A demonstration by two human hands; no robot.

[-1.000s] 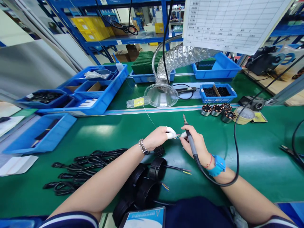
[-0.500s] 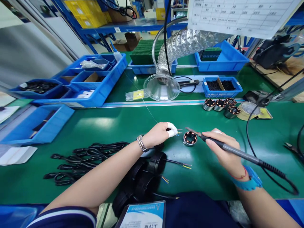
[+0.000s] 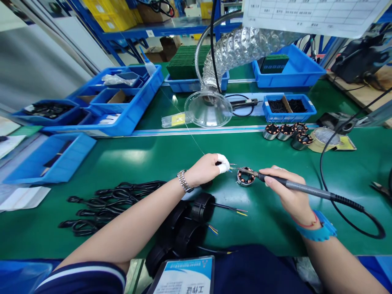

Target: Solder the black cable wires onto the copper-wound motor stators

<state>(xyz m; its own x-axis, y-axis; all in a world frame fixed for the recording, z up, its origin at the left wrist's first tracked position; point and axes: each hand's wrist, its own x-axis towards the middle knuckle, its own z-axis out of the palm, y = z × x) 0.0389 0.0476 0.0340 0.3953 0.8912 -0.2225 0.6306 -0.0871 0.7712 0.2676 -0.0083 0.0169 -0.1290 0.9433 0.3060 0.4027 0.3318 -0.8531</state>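
Note:
My left hand (image 3: pixel 210 168), with white covers on its fingertips, is closed in a pinch around thin coloured wires (image 3: pixel 232 165) whose ends stick out to the right. A fine strand of solder wire (image 3: pixel 196 142) runs from this hand up toward the back. My right hand (image 3: pixel 289 192) grips a soldering iron (image 3: pixel 312 192) by its dark handle. Its tip points left, over a ring-shaped motor stator (image 3: pixel 245 182) with copper windings, and reaches close to the wire ends; whether they touch I cannot tell. The stator lies on the green mat between my hands.
A fume extractor funnel (image 3: pixel 208 109) hangs beyond my hands. Several stators (image 3: pixel 286 131) stand at the right, near a blue bin (image 3: pixel 289 116). Black housings (image 3: pixel 191 234) with wires and coiled black cables (image 3: pixel 116 200) lie in front. Pliers (image 3: pixel 381 188) rest far right.
The soldering iron's tip has moved left and slightly down, from above the stator's edge to near the wire ends. My left hand keeps its pinch, and the view has shifted slightly.

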